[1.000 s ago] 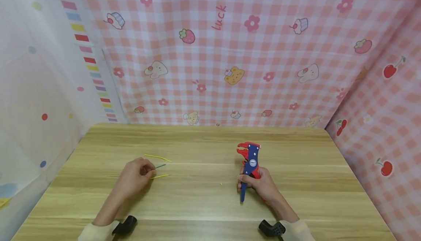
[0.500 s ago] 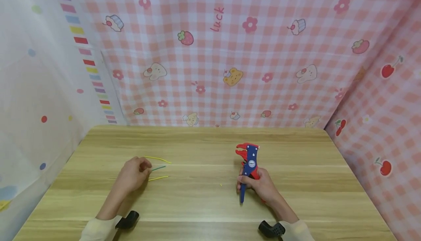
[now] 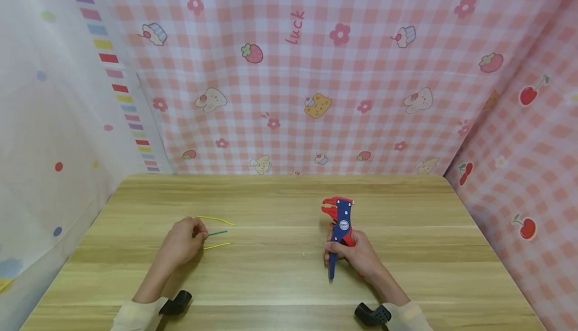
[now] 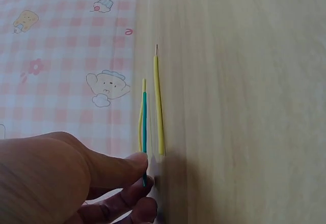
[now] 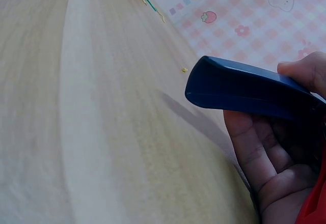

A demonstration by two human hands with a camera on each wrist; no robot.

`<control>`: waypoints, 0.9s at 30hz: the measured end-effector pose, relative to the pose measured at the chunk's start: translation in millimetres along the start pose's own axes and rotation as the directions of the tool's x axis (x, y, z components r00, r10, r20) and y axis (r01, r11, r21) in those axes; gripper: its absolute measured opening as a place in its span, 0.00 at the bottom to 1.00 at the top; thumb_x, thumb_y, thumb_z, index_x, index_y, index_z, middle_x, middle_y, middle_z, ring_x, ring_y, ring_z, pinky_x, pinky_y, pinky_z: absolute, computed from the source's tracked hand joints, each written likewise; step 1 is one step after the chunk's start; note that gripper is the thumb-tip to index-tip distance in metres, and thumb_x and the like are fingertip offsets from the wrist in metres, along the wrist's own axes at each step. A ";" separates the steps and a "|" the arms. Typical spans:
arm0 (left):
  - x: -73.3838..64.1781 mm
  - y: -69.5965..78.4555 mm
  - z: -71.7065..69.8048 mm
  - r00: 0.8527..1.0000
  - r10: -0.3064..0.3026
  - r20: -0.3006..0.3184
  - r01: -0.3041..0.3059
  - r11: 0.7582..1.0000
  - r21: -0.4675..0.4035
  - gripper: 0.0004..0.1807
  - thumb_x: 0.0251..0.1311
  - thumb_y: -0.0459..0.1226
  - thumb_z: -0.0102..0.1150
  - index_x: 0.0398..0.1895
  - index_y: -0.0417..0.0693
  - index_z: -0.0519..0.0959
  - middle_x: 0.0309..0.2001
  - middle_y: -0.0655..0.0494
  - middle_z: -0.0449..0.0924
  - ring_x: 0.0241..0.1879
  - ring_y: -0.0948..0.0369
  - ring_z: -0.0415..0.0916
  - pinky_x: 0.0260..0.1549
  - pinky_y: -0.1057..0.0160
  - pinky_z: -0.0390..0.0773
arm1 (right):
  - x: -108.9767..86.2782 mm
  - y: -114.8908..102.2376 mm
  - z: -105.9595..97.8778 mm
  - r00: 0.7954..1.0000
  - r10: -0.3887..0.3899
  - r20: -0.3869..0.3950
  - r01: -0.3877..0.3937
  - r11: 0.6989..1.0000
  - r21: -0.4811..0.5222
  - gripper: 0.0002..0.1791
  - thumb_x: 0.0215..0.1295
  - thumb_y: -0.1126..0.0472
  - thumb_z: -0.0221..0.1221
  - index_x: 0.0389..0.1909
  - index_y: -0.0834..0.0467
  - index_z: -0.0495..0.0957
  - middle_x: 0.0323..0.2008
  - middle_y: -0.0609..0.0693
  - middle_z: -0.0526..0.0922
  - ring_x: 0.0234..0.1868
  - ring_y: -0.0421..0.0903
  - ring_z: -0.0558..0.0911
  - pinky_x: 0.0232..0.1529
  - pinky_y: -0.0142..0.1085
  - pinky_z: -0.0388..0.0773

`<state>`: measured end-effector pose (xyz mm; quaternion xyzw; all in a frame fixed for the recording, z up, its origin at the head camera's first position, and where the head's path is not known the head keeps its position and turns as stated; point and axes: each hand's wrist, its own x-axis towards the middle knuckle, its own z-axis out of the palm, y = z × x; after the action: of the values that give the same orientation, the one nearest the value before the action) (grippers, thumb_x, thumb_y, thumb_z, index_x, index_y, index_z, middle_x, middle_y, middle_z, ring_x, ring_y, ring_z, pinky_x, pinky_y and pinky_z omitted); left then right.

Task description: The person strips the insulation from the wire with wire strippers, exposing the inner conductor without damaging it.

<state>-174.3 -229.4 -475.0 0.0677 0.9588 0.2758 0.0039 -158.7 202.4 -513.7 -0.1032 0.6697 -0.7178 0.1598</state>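
My left hand [image 3: 182, 240] pinches a short green wire [image 3: 219, 233] between thumb and fingertips, at the left of the table. In the left wrist view the green wire [image 4: 144, 114] points away from the hand. On the table lie two yellow wires, a far one [image 3: 219, 219] and a near one [image 3: 218, 245], on either side of the green wire in the head view. Bare copper [image 4: 157, 50] shows at one end of the near wire. On the right, my right hand [image 3: 356, 255] grips the handles of a red and blue wire stripper [image 3: 341, 223], its head upward and its red jaws to the left.
A tiny yellow scrap [image 3: 303, 254] lies on the wooden table [image 3: 271, 286] between the hands. Behind the table hangs a pink checked curtain [image 3: 289, 80], with more printed cloth at both sides.
The left hand, with the green wire, has shifted slightly left and the wire's hand end has lowered. The right hand keeps its grip on the wire stripper.
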 end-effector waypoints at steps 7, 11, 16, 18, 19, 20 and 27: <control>0.8 3.8 0.7 0.999 0.036 -0.029 -0.037 0.999 -0.025 0.04 0.66 0.27 0.58 0.33 0.42 0.78 0.29 0.53 0.77 0.30 0.59 0.71 0.31 0.62 0.71 | -0.2 -0.9 0.8 1.000 0.008 0.001 -0.008 1.000 -0.006 0.24 0.70 0.64 0.63 0.53 0.79 0.67 0.34 0.55 0.87 0.34 0.44 0.88 0.42 0.41 0.88; 1.6 6.4 3.3 0.997 0.051 -0.062 -0.053 0.998 -0.039 0.07 0.65 0.24 0.56 0.32 0.43 0.77 0.28 0.53 0.76 0.29 0.59 0.70 0.30 0.63 0.71 | -0.6 -1.3 0.8 1.000 0.007 0.007 -0.007 1.000 -0.011 0.23 0.71 0.64 0.63 0.53 0.79 0.68 0.34 0.56 0.87 0.34 0.45 0.88 0.42 0.41 0.88; 2.5 10.3 5.8 0.993 0.079 -0.090 -0.086 0.993 -0.080 0.08 0.65 0.22 0.56 0.33 0.42 0.78 0.28 0.53 0.78 0.29 0.61 0.70 0.31 0.65 0.72 | -0.8 -1.6 1.1 1.000 0.014 0.014 -0.014 1.000 -0.022 0.22 0.71 0.64 0.62 0.53 0.79 0.68 0.34 0.54 0.87 0.34 0.45 0.88 0.43 0.41 0.88; 2.4 12.2 6.6 0.991 0.095 -0.097 -0.104 0.991 -0.090 0.07 0.65 0.22 0.57 0.36 0.40 0.81 0.30 0.52 0.80 0.30 0.61 0.71 0.31 0.66 0.73 | -0.8 -1.8 1.4 1.000 0.020 0.012 -0.019 0.999 -0.033 0.22 0.71 0.64 0.62 0.53 0.78 0.68 0.34 0.54 0.87 0.35 0.46 0.88 0.44 0.41 0.87; 2.2 13.3 6.9 0.989 0.107 -0.102 -0.116 0.989 -0.088 0.07 0.65 0.22 0.57 0.38 0.39 0.82 0.32 0.51 0.81 0.31 0.61 0.72 0.32 0.66 0.74 | -0.7 -2.0 1.5 1.000 0.023 0.011 -0.023 0.999 -0.039 0.22 0.71 0.64 0.62 0.53 0.78 0.69 0.34 0.55 0.87 0.35 0.46 0.88 0.44 0.41 0.87; 2.1 14.5 7.3 0.987 0.119 -0.107 -0.128 0.988 -0.088 0.07 0.65 0.22 0.57 0.40 0.38 0.83 0.33 0.50 0.82 0.32 0.61 0.72 0.32 0.66 0.75 | -0.7 -2.1 1.6 1.000 0.028 0.010 -0.027 0.999 -0.043 0.21 0.71 0.64 0.62 0.53 0.77 0.69 0.34 0.55 0.87 0.35 0.46 0.88 0.44 0.41 0.87; 3.4 23.2 12.1 0.972 0.183 -0.149 -0.196 0.977 -0.079 0.09 0.63 0.21 0.59 0.37 0.39 0.86 0.35 0.51 0.81 0.32 0.62 0.73 0.32 0.67 0.76 | -1.1 -1.8 1.5 0.999 0.053 0.006 -0.053 0.996 -0.065 0.20 0.71 0.64 0.62 0.54 0.75 0.70 0.37 0.62 0.86 0.36 0.48 0.88 0.45 0.40 0.87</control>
<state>-174.2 -203.2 -472.8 0.1392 0.9319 0.3233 -0.0872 -157.3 201.5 -511.6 -0.0935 0.6946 -0.6907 0.1781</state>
